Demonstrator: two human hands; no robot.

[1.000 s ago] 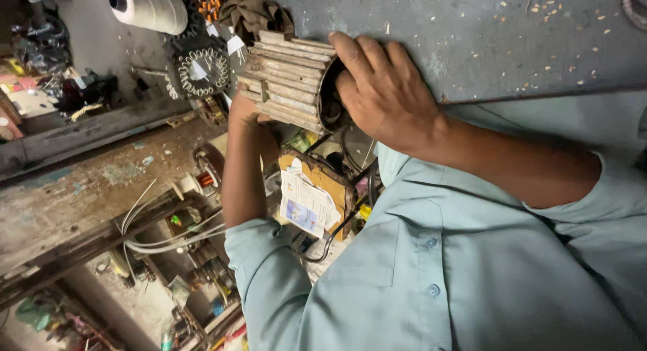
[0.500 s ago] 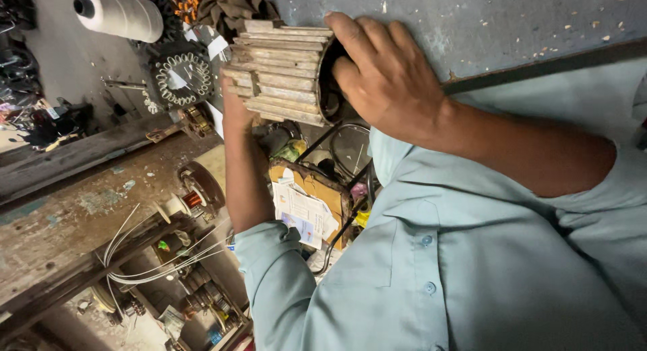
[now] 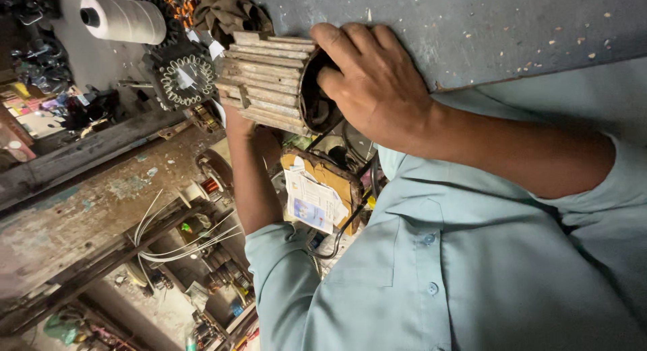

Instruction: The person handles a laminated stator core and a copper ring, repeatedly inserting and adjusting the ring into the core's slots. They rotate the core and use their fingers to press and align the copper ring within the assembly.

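Rusty metal, ribbed all round, makes up the motor housing [image 3: 269, 81] that sits at about twelve o'clock in the view, pressed between both hands. One hand [image 3: 374, 88], at one o'clock, has its fingers hooked over the rim and into the open end, gripping the edge; from this twisted view I cannot say for certain which hand is which, but it looks like the right. The other hand [image 3: 237, 125], likely the left, is almost hidden behind the housing at its far end, so its grip cannot be told; only the forearm shows, running down toward six o'clock. Holding it from both ends seems to steady the heavy shell against the blue-grey surface [image 3: 472, 27] above. Near ten o'clock lie a spool of white thread [image 3: 125, 19] and a wound stator ring [image 3: 185, 77]. A worn cardboard box with papers [image 3: 317, 189] sits below the housing.
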